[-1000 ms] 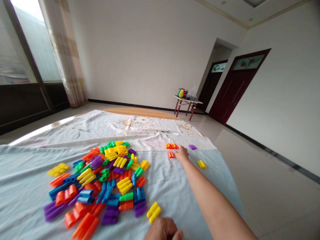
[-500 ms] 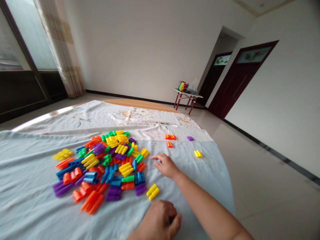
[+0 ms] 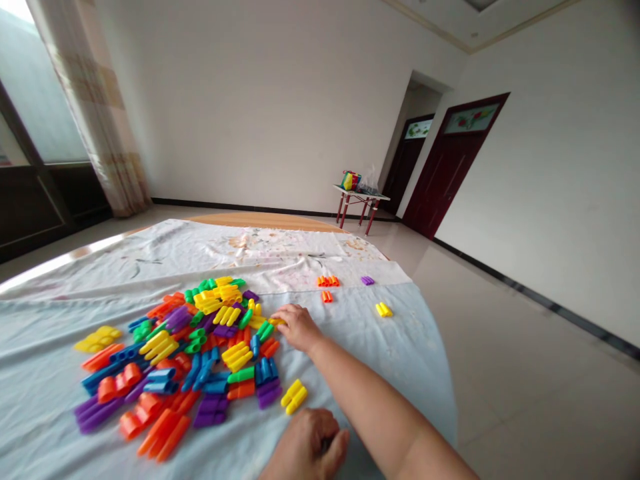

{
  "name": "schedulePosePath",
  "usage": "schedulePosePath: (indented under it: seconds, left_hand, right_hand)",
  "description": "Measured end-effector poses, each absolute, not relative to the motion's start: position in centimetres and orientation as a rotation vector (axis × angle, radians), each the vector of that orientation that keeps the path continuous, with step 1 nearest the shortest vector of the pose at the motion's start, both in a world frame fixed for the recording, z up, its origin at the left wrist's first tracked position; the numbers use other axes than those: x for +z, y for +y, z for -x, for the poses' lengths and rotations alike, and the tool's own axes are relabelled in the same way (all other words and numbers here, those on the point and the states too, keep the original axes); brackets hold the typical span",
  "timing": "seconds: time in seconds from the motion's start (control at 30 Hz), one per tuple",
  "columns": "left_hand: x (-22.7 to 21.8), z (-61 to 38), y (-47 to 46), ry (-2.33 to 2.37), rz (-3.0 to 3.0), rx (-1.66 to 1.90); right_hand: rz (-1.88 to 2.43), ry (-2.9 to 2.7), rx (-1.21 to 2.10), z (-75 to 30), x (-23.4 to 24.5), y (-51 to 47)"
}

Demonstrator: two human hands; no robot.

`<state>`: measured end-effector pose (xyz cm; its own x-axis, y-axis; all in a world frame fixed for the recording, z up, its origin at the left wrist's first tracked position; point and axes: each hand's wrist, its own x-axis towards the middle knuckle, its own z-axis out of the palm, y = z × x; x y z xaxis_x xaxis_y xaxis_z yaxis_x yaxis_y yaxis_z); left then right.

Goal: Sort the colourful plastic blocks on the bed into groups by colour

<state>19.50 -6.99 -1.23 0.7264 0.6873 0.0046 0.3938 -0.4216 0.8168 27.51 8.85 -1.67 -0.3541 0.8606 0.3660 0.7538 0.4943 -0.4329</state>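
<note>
A heap of bullet-shaped plastic toy blocks (image 3: pixel 205 370) in orange, yellow, green, blue and purple lies on the cloth. At its right edge my right hand (image 3: pixel 299 329) has its fingertips closed on a yellow toy block (image 3: pixel 277 321), which they partly cover. My left hand (image 3: pixel 311 440) is curled into a fist near the front of the table; its inside is hidden. Just beyond that fist lies a separate yellow block (image 3: pixel 294 397). Farther right sit orange blocks (image 3: pixel 328 281), a smaller orange block (image 3: pixel 327 297), a purple block (image 3: pixel 368 281) and another yellow block (image 3: pixel 384 309).
A pale blue cloth (image 3: pixel 400 373) and a white flowered cloth (image 3: pixel 280 267) cover the round table, whose wooden edge (image 3: pixel 260 221) shows at the back. By the far wall stands a small table (image 3: pixel 363 195) with a colourful bag (image 3: pixel 351 180).
My right hand has moved left and closed its fingertips on the yellow block at the heap's edge. My left hand remains curled. The view has shifted slightly.
</note>
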Motion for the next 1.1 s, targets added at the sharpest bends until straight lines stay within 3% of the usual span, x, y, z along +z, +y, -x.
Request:
schedulePosePath:
  seconds: [0.23, 0.5, 0.73, 1.1]
  left_hand:
    - [-0.8, -19.6, -7.0, 0.835, -2.078, 0.410]
    - [-0.6, -19.6, -6.9, 0.843, -2.080, 0.372]
    - [-0.5, -19.4, -7.0, 0.839, -2.059, 0.390]
    - [-0.5, -19.5, -6.8, 0.818, -2.080, 0.381]
  right_hand:
    - [1.404, -2.031, 0.152, -30.9, -0.3, 6.2]
    - [1.452, -2.025, 0.321, -33.3, -1.0, 3.9]
    - [1.395, -1.906, 0.258, -35.1, -0.8, 3.5]
    - [1.914, -1.287, -0.073, -51.1, -0.5, 3.1]
